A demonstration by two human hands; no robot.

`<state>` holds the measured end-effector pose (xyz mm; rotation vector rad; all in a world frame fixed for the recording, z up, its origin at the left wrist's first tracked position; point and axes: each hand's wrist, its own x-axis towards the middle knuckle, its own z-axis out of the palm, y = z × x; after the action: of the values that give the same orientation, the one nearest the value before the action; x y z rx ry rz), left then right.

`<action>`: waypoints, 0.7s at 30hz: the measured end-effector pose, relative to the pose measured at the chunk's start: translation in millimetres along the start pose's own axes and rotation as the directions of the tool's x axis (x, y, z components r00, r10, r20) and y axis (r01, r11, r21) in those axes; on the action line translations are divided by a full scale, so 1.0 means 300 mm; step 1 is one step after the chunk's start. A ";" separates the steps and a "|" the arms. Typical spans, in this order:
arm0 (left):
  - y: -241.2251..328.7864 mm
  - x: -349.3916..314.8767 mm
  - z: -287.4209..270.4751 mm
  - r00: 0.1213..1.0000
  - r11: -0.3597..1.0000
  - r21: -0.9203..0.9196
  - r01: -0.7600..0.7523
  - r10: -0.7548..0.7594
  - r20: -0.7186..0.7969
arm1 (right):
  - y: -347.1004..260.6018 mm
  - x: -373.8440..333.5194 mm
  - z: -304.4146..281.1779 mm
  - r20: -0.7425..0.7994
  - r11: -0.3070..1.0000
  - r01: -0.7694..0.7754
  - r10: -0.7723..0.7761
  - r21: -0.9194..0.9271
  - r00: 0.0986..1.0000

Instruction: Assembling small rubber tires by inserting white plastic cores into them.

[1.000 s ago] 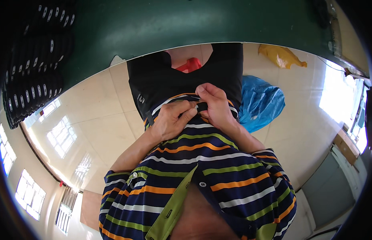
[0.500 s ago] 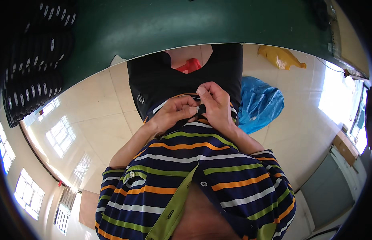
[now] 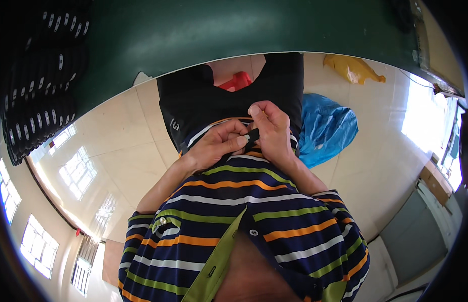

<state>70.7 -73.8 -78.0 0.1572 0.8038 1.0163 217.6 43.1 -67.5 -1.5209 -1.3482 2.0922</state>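
Note:
Above my lap, my left hand (image 3: 217,144) and my right hand (image 3: 275,132) come together on a small black fabric strip (image 3: 253,135). My left thumb and fingers pinch the strip's left end, where a small pale spot shows. The right hand is closed around the other end, its thumb bent against the index finger. Fingers hide part of the strip, and dark clothing behind makes its full length hard to make out. Nearest to both hands are my striped shirt (image 3: 234,187) and black trousers (image 3: 186,100).
A dark green table (image 3: 209,35) stretches across in front of me. Stacked black items (image 3: 40,100) with small white labels stand at its left end. On the tiled floor lie a blue plastic bag (image 3: 327,128) and a yellow bag (image 3: 352,69); a red object (image 3: 239,80) shows between my legs.
The whole view has shifted slightly. Both hands keep nearly the same hold on the black strip, with only a slight shift of the fingers.

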 end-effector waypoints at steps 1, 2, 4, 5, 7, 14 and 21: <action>0.002 0.000 0.001 1.000 1.000 -0.016 0.007 -0.007 0.003 | 0.002 0.000 -0.001 -0.001 1.000 0.007 -0.007 -0.017 1.000; -0.003 -0.001 0.000 1.000 1.000 -0.017 0.006 -0.006 0.002 | 0.004 0.001 -0.001 -0.002 0.999 0.014 -0.014 -0.035 1.000; -0.013 -0.001 0.001 1.000 0.999 0.049 -0.024 0.024 -0.013 | 0.006 0.006 -0.002 -0.002 0.999 0.036 -0.036 -0.033 0.999; -0.012 -0.001 0.002 1.000 0.998 0.050 -0.023 0.024 -0.015 | 0.007 0.008 -0.002 -0.004 0.998 0.058 -0.058 -0.033 0.998; -0.010 0.001 -0.003 0.999 0.998 0.060 -0.028 0.029 -0.015 | 0.011 0.009 -0.003 -0.008 0.998 0.047 -0.047 -0.035 0.999; -0.041 -0.001 -0.003 0.999 0.999 -0.014 -0.050 0.050 -0.003 | 0.018 0.013 -0.005 -0.009 0.998 0.004 -0.003 0.055 1.000; -0.047 -0.024 0.062 0.951 0.957 0.209 -0.201 0.242 -0.192 | 0.013 0.018 -0.006 -0.004 0.994 -0.067 0.068 0.083 0.998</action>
<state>90.8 -82.6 -67.7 0.3081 1.0998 1.1833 217.9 45.2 -74.0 -1.5584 -1.2074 2.1527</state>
